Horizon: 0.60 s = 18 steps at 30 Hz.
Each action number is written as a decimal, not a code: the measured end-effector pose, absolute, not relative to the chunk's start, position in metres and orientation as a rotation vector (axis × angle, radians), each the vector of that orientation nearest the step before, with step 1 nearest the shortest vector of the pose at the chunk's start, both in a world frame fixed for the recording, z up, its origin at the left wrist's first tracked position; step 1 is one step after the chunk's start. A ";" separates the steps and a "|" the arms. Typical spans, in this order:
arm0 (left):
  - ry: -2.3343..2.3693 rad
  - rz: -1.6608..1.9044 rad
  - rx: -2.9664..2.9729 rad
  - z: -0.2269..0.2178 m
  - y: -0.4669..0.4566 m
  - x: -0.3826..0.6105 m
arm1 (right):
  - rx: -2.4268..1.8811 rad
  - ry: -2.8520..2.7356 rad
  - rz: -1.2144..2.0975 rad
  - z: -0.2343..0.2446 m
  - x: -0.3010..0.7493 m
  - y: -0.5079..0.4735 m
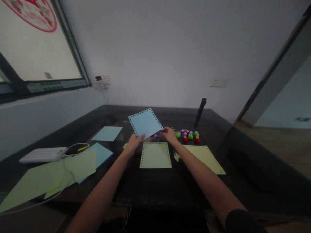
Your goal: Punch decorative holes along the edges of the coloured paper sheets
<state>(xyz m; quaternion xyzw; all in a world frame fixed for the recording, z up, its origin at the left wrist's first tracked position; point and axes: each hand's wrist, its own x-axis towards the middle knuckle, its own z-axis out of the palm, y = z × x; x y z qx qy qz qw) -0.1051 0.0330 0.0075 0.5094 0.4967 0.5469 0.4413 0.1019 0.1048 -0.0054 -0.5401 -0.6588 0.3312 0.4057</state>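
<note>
A light blue sheet of paper (145, 123) with holes along its edges is held up and tilted above the table. My left hand (136, 141) is closed on its lower left edge. My right hand (169, 133) is closed at its right corner, around a small purple thing mostly hidden by the fingers. Below the sheet stands another small purple piece (155, 137) with a white eye. A pale green sheet (155, 156) with punched edges lies flat between my forearms. Small pale scraps (177, 157) lie beside my right wrist.
Several red, green and purple eyed pieces (185, 138) stand right of my right hand. A yellowish sheet (206, 157) lies under my right forearm. At left are blue sheets (107, 133), green sheets (43, 176), a white box with a cable (43, 154). A black upright object (200, 111) stands behind.
</note>
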 end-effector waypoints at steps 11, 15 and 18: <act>1.155 1.243 1.419 0.004 0.017 -0.074 | -0.836 -1.049 1.471 0.018 0.165 -0.018; 1.168 1.205 1.453 0.002 0.011 -0.063 | -0.752 -0.857 1.516 0.011 0.168 -0.027; 1.179 1.215 1.480 -0.001 0.010 -0.059 | -0.707 -0.829 1.536 0.006 0.167 -0.027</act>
